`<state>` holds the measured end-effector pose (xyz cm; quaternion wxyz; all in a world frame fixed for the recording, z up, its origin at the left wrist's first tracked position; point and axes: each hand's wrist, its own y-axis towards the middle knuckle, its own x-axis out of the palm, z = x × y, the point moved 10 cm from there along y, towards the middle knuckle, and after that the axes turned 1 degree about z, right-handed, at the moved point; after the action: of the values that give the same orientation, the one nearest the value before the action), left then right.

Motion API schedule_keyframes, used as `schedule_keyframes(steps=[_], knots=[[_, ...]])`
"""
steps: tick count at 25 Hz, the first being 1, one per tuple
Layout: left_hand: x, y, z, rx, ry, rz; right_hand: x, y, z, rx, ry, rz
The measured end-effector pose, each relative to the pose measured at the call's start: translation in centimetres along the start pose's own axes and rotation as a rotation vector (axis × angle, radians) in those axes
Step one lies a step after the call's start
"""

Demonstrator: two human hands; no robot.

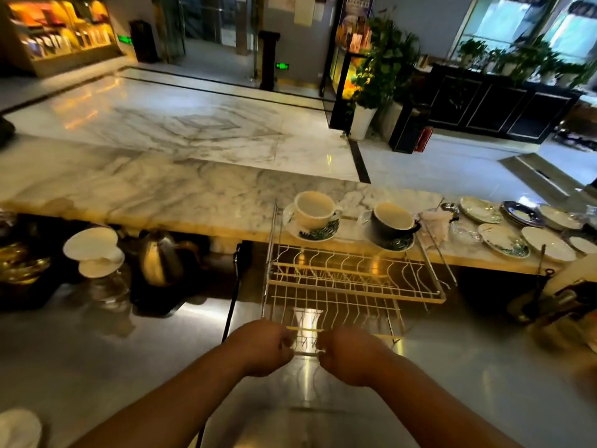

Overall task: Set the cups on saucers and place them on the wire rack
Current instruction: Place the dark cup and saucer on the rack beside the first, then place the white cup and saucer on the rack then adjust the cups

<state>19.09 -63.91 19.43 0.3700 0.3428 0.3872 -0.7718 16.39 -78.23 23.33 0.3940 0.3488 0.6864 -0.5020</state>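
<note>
Item, two-tier white-and-yellow wire dish rack, standing on the brushed steel lower counter with its far side against the marble ledge: you are gripping its near front rail with both hands, your left hand and right hand sitting close together, fingers curled around the thin bar, knuckles toward you. Item, cream ceramic cup on a leaf-patterned white saucer, resting at the rack's far top edge, left of centre. Item, dark navy cup on a matching leaf-patterned saucer, resting beside it to the right, the two sets apart and not touching. Both sets are lying straight ahead of your grip, up and away across the whole depth of the rack, whose long axis is running left to right in front of you; your left hand is lying nearer the cream set, your right nearer the navy one. Item, loose patterned plates, spread on the ledge further right, unpaired. Judgement: both visible cups are already sitting on saucers, so any pull on the rail is likely carrying them along with it
</note>
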Motion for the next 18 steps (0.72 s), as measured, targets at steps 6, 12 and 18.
schedule_keyframes(steps=[6,12,18], knots=[[3.0,-2.9,-6.5,-0.2,0.036,-0.111,3.2,2.3,-2.4,-0.043,-0.013,-0.138],[4.6,-8.3,-11.5,-0.441,0.036,-0.209,7.0,5.0,-5.6,-0.209,-0.037,-0.287],[6.3,-16.7,-16.4,-0.696,-0.066,-0.178,9.9,6.4,-10.6,-0.365,-0.121,-0.388]])
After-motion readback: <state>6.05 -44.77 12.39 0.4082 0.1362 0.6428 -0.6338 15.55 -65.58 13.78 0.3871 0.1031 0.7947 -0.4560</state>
